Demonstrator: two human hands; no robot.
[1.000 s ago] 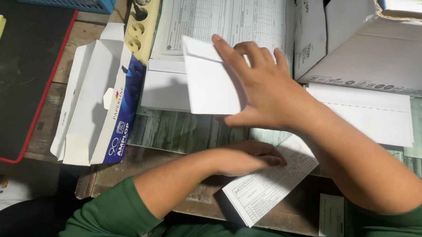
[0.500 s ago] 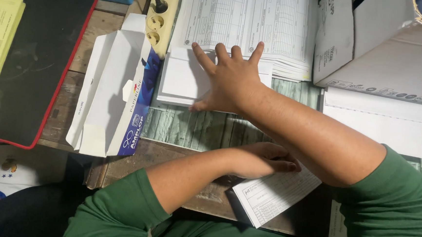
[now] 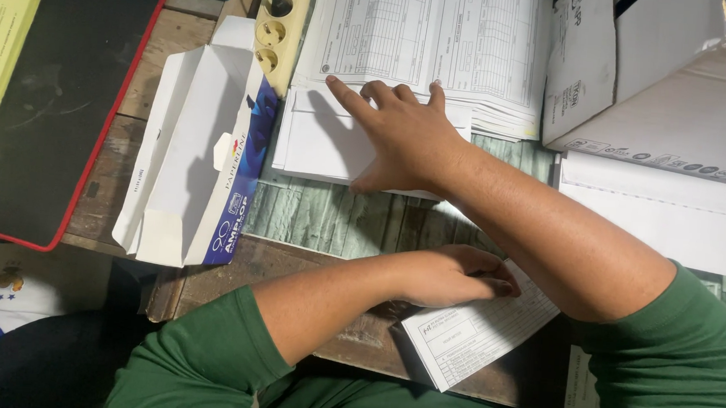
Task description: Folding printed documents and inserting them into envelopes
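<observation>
The right hand [image 3: 405, 135] lies flat, fingers spread, pressing on a stack of white envelopes [image 3: 321, 138] on the table [image 3: 328, 219] beside an open envelope box [image 3: 194, 156]. The left hand [image 3: 451, 277] rests curled on a printed slip [image 3: 477, 333], pinning it without gripping. The envelopes look light, thin and slippery, best pinched at an edge. A second ago the right hand held one envelope aloft; now it is down on the stack.

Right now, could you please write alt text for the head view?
The right hand presses flat on a stack of white envelopes, while the left hand rests on a printed form. An open envelope box lies left.
</observation>
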